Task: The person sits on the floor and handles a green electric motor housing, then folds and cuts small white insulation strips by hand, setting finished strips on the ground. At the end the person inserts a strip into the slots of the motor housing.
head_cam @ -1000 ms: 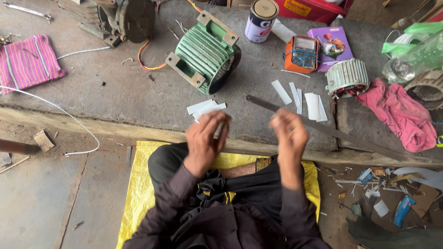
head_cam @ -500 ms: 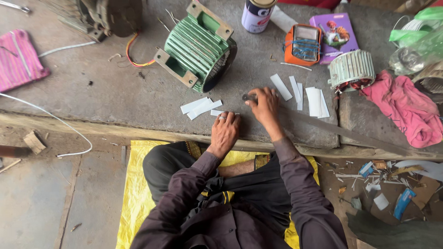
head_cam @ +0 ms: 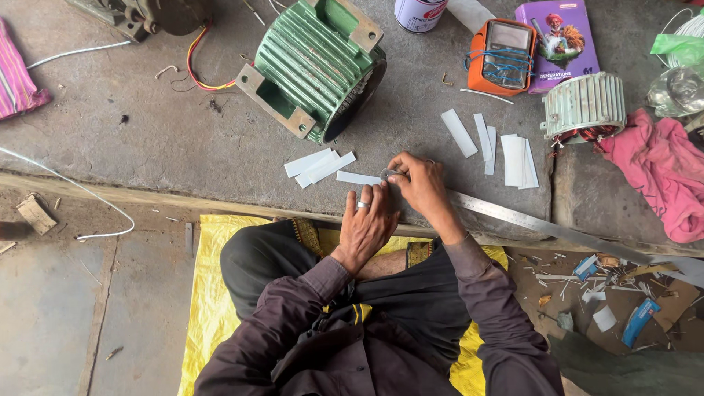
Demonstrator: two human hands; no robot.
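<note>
My right hand (head_cam: pixel 419 185) is closed on the near end of a long steel ruler (head_cam: pixel 528 221), which lies slanting across the concrete ledge (head_cam: pixel 161 139). The ruler's tip rests on a white paper strip (head_cam: pixel 356 177). My left hand (head_cam: pixel 370 224), with a ring on one finger, lies just beside it, fingertips pressing the strip and the ruler's end. A small fan of white strips (head_cam: pixel 317 166) lies just left of this one. Several more cut strips (head_cam: pixel 506 150) lie to the right.
A green finned motor housing (head_cam: pixel 312 66) stands behind the hands. An orange-cased meter (head_cam: pixel 502 55), a purple booklet (head_cam: pixel 561 37), a white can (head_cam: pixel 419 13), a pale green wound stator (head_cam: pixel 587 108) and a pink cloth (head_cam: pixel 660 172) sit at the right. I sit on a yellow sack (head_cam: pixel 209 293).
Both hands came down from in front of my chest to the ledge. The right hand took the ruler's end, and the left then moved up beside it onto the strip.
</note>
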